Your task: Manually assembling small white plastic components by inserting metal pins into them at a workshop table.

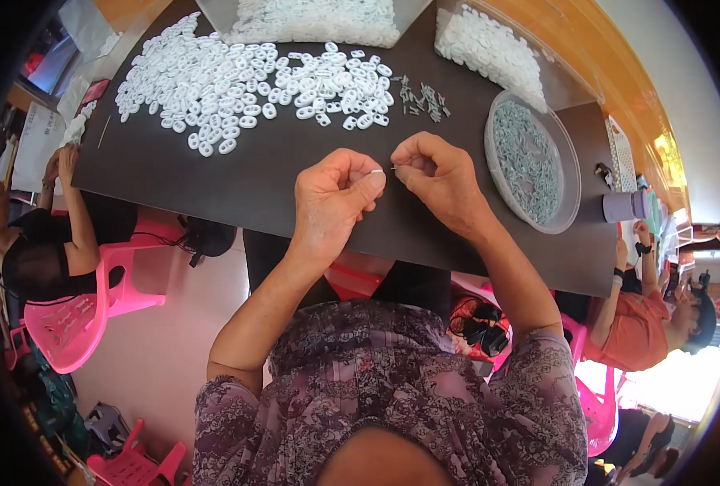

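The dark table (238, 174) carries nearly everything here, and its near edge is the first hazard: both hands work just above it, so anything that slips from the fingers could roll off onto the floor between the pink chairs (76, 316).

The wide spread of white rings (246, 85) lies loose beyond the hands; a sweep of a wrist or sleeve would likely scatter it. Behind it a clear bag (311, 20) of more white pieces is cut off by the top edge, as is a second heap (489, 49) at the right. The round clear tub (530, 158) of grey-green parts sits near the right elbow's path and could be nudged.

The left hand (335, 198) is closed, pinching one white ring (376, 172) between thumb and forefinger. The right hand (437, 174) is closed too, fingertips pinched on something thin and metallic, probably a pin (395, 168) like those in the small grey pile (420, 97), though it is too small to be sure. The two pieces meet between the hands, above the table; a poor alignment could bend the pin or flick the ring away.

Whether the pieces already touch is hard to make out.
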The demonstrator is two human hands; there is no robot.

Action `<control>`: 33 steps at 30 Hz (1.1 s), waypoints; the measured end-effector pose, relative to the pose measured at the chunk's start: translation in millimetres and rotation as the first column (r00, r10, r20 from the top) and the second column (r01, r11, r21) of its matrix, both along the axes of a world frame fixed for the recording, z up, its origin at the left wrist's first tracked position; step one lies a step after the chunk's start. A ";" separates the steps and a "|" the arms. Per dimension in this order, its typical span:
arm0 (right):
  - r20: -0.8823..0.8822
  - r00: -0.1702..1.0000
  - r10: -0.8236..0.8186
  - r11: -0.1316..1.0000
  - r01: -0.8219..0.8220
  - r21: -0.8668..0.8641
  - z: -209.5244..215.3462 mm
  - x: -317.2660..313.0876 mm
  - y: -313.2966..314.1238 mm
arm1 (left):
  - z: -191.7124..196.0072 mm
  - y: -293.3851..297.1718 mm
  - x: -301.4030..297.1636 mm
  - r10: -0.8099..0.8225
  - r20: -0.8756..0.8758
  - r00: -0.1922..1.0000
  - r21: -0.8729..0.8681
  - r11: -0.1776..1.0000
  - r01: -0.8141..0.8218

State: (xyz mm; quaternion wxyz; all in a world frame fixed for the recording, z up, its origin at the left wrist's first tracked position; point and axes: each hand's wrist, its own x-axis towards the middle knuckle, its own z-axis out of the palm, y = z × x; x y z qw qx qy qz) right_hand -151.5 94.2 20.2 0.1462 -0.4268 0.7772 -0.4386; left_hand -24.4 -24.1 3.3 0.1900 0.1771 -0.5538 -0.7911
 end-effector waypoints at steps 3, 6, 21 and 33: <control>0.147 0.989 -0.006 1.000 0.007 -0.005 -1.5 2.3 7.0 | 2.4 6.4 -7.1 0.016 -0.002 1.000 0.007 1.000 -0.016; 0.285 0.958 -0.024 0.999 0.036 -0.036 -3.0 3.1 10.7 | 3.5 9.8 -10.8 0.028 0.031 0.999 -0.013 1.000 -0.028; 0.497 0.868 -0.018 0.981 0.112 -0.161 -2.3 4.1 9.3 | -0.8 10.5 -11.0 0.054 0.040 0.998 -0.025 0.998 -0.053; 0.495 0.869 -0.010 0.982 0.101 -0.157 -3.8 6.5 8.1 | -3.3 13.1 -10.2 0.053 0.027 0.998 -0.069 0.996 -0.051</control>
